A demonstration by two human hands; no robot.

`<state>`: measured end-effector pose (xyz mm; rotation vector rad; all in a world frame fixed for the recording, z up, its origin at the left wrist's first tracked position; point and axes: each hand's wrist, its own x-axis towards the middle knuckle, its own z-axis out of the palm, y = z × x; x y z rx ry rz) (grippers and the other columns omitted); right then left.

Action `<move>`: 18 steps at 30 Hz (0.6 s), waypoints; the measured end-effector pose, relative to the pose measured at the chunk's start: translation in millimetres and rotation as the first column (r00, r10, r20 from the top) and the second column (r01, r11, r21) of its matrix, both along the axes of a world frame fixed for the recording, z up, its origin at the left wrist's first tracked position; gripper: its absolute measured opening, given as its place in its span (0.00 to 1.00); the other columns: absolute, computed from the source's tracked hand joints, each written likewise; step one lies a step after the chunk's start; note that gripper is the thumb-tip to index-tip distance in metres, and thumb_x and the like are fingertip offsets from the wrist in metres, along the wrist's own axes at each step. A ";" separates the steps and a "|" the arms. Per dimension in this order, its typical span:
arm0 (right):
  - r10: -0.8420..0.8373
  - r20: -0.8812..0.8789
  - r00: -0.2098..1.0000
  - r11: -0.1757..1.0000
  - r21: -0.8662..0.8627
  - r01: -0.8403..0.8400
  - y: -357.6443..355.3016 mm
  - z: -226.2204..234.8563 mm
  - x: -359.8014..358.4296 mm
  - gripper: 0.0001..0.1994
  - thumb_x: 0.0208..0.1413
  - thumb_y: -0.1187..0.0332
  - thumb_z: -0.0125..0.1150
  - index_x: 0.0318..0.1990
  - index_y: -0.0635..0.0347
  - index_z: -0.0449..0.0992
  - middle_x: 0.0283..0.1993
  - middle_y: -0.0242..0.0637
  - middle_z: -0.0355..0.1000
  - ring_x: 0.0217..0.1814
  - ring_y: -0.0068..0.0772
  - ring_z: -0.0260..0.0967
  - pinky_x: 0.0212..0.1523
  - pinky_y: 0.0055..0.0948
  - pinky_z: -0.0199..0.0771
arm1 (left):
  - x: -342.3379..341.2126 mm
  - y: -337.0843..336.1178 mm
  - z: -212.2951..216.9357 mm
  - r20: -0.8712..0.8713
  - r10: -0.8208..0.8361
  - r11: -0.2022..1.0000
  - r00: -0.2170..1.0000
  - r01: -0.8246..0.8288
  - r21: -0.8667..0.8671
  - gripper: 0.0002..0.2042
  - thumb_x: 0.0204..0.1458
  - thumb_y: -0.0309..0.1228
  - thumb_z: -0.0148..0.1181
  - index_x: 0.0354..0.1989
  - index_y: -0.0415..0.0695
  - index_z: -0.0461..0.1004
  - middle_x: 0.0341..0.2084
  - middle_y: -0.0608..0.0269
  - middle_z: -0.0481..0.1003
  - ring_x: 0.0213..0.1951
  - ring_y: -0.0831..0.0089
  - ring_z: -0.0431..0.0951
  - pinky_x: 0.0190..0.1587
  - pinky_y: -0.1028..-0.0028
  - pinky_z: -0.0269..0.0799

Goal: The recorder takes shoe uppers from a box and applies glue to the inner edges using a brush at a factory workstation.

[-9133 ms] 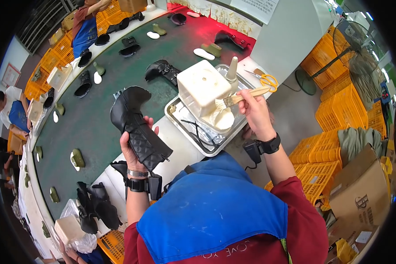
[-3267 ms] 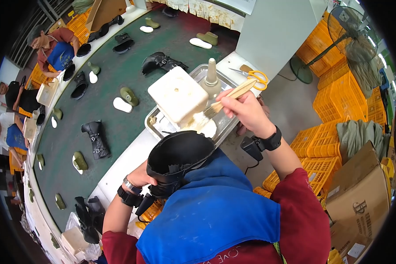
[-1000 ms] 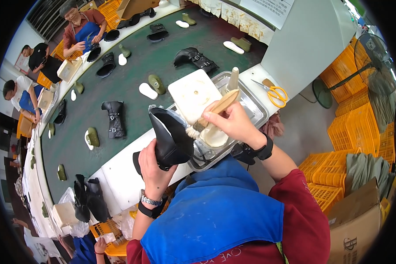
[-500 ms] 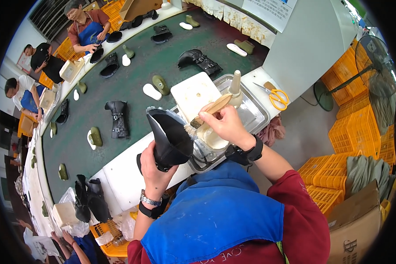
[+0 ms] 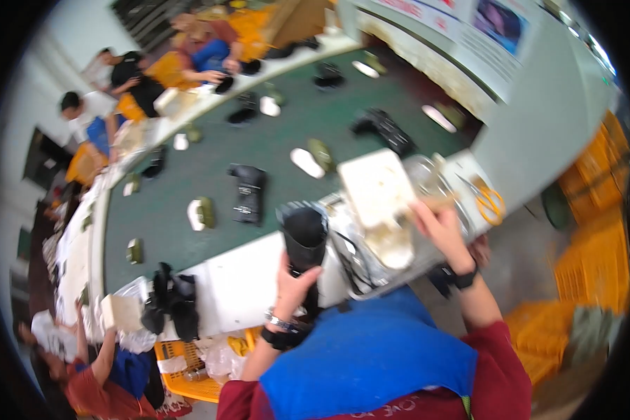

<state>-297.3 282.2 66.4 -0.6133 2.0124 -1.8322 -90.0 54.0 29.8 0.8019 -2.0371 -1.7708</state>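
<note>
Two hands at work just above the frame's centre, picture blurred. Left hand [image 5: 295, 280] wrapped around a black boot [image 5: 304, 241], fingers curled about its shaft, boot upright with its open top facing the camera, held over the white table edge [image 5: 238, 280]. Right hand [image 5: 437, 220] right of centre, fingers pinched around a pale wooden-handled brush [image 5: 434, 203]; exact finger placement lost in the blur. Brush tip close by a white lidded box [image 5: 376, 189] sitting in a metal tray [image 5: 371, 273]. Black watch [image 5: 462, 278] on the right wrist, bracelet on the left. Orange-handled scissors [image 5: 492, 203] further right on the table. Green conveyor belt [image 5: 273, 154] across the upper middle, carrying another black boot [image 5: 248, 194], soles and shoe parts. Other people seated along the belt at upper left. Stacked black boots [image 5: 171, 301] at lower left on the table. Orange crates [image 5: 602, 210] along the right edge.
</note>
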 end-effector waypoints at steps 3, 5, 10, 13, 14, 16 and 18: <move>0.035 -0.073 0.997 0.985 0.172 -0.022 26.5 -37.5 -0.6 0.13 0.55 0.66 0.53 0.22 0.63 0.72 0.15 0.26 0.64 0.17 0.16 0.60 0.17 0.20 0.58 | 9.9 -0.9 -25.4 -0.205 0.062 0.822 0.977 0.067 0.566 0.27 0.50 0.42 0.55 0.56 0.41 0.58 0.49 0.61 0.66 0.49 0.71 0.66 0.52 0.71 0.64; 0.028 -0.017 0.999 0.979 0.201 -0.024 33.6 -60.5 6.8 0.12 0.54 0.65 0.54 0.23 0.65 0.72 0.15 0.27 0.66 0.17 0.15 0.62 0.18 0.17 0.60 | 19.8 -7.1 -30.9 -0.232 0.074 0.748 0.970 0.100 0.656 0.28 0.51 0.46 0.50 0.56 0.42 0.58 0.51 0.61 0.66 0.51 0.69 0.66 0.54 0.67 0.61; 0.104 -0.170 0.980 0.949 0.311 -0.047 28.0 -80.3 17.3 0.10 0.49 0.67 0.56 0.28 0.68 0.75 0.20 0.42 0.72 0.20 0.31 0.70 0.22 0.27 0.66 | 55.4 -35.0 -41.5 -0.289 0.069 0.634 0.955 0.182 0.752 0.28 0.49 0.45 0.54 0.56 0.42 0.59 0.52 0.60 0.66 0.53 0.66 0.65 0.55 0.64 0.60; 0.166 -0.279 0.946 0.916 0.398 -0.043 21.8 -81.8 17.7 0.10 0.47 0.67 0.58 0.27 0.67 0.76 0.20 0.46 0.71 0.22 0.39 0.71 0.23 0.30 0.67 | 70.1 -46.8 -50.6 -0.244 0.046 0.679 0.969 0.149 0.719 0.33 0.41 0.43 0.63 0.56 0.41 0.60 0.49 0.60 0.68 0.51 0.68 0.68 0.55 0.67 0.61; 0.198 -0.299 0.933 0.900 0.433 -0.052 20.3 -83.1 17.1 0.10 0.47 0.66 0.58 0.27 0.66 0.76 0.19 0.47 0.70 0.22 0.42 0.71 0.23 0.32 0.67 | 72.6 -51.4 -53.7 -0.246 0.047 0.679 0.968 0.150 0.719 0.33 0.41 0.43 0.63 0.56 0.41 0.60 0.49 0.60 0.68 0.51 0.68 0.68 0.55 0.67 0.61; 0.235 -0.306 0.923 0.883 0.464 -0.070 20.0 -86.9 12.2 0.10 0.47 0.66 0.58 0.27 0.67 0.76 0.19 0.48 0.70 0.22 0.42 0.71 0.23 0.32 0.67 | 75.2 -56.8 -54.8 -0.262 0.005 0.643 0.965 0.198 0.740 0.34 0.40 0.43 0.65 0.55 0.42 0.62 0.50 0.60 0.68 0.51 0.67 0.68 0.54 0.64 0.63; 0.270 -0.311 0.911 0.863 0.499 -0.086 23.5 -90.7 6.2 0.10 0.47 0.66 0.58 0.27 0.67 0.76 0.19 0.48 0.70 0.22 0.43 0.71 0.23 0.32 0.67 | 67.8 -57.0 -46.3 -0.252 0.022 0.658 0.968 0.175 0.732 0.36 0.39 0.46 0.65 0.56 0.41 0.60 0.52 0.54 0.65 0.52 0.64 0.67 0.55 0.62 0.63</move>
